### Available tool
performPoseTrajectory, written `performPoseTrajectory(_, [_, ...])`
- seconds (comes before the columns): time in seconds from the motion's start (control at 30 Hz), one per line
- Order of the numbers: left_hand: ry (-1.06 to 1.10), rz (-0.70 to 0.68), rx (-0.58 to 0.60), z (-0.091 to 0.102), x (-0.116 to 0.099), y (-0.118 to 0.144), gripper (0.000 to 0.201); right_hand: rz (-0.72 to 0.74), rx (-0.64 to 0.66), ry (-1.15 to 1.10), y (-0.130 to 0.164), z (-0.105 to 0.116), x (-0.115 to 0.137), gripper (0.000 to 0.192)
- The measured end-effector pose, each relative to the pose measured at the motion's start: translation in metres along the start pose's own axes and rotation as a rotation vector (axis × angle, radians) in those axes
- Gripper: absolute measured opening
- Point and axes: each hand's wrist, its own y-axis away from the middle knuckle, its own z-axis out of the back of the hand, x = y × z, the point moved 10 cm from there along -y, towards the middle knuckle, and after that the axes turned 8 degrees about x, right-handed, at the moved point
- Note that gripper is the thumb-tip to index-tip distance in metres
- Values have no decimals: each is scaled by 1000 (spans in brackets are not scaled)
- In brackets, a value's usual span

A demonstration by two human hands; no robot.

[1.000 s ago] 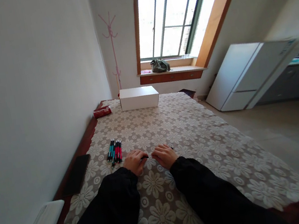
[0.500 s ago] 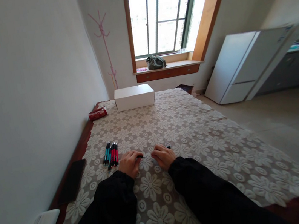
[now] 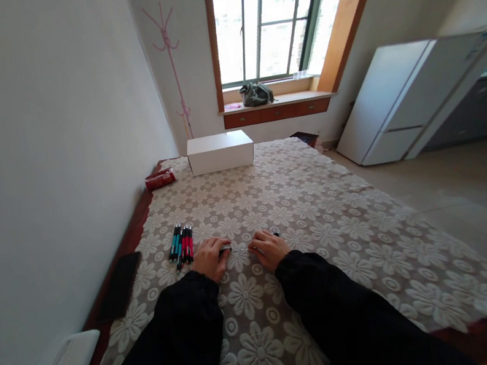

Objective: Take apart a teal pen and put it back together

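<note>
While your left hand (image 3: pixel 209 258) and right hand (image 3: pixel 268 249) sit side by side on the lace cloth (image 3: pixel 324 219), both are curled down with the fingers pinched in, and a thin pen refill (image 3: pixel 240 250) runs between them. Your left fingertips grip its dark end, your right fingertips grip the other end, so each hand is closed on a bit of the same skinny piece. It's too small to say much more about it. Just past your right knuckles, at about 1 o'clock from that hand, a small dark part (image 3: pixel 274 231) rests on the cloth, touching or nearly touching your fingers; can't tell which.

At roughly 10 o'clock from your left hand, just beside it, there's a neat row of pens (image 3: pixel 181 245), teal ones on the left, red ones on the right, all lying parallel and pointing away from you. Further out at 9 o'clock, a flat black slab (image 3: pixel 119 285) lies on the bare wooden edge of the table (image 3: pixel 136 225), off the cloth.

Way up at 12 o'clock, at the far end, a white box (image 3: pixel 220 151) sits closed, and a red packet (image 3: pixel 159 179) lies near its left side. Beyond that, a grey bag (image 3: pixel 256 94) rests on the window sill (image 3: pixel 274 102).
</note>
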Motion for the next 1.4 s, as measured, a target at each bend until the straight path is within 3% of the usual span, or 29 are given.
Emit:
performPoseTrajectory(0.2, [26,-108,19,-1,-14,1,16,83,-16,14,0,-2,8,8])
performPoseTrajectory(0.93, [17,-57,97,-5,-10,2,6,-2,73,75,1,-2,-2,4])
performPoseTrajectory(1.27, [9,-1,80,-1,-6,1,28,60,61,47,2,-5,3,7])
performPoseTrajectory(1.4, [-13,58,84,-3,0,0,26,84,64,33,2,-7,5,7])
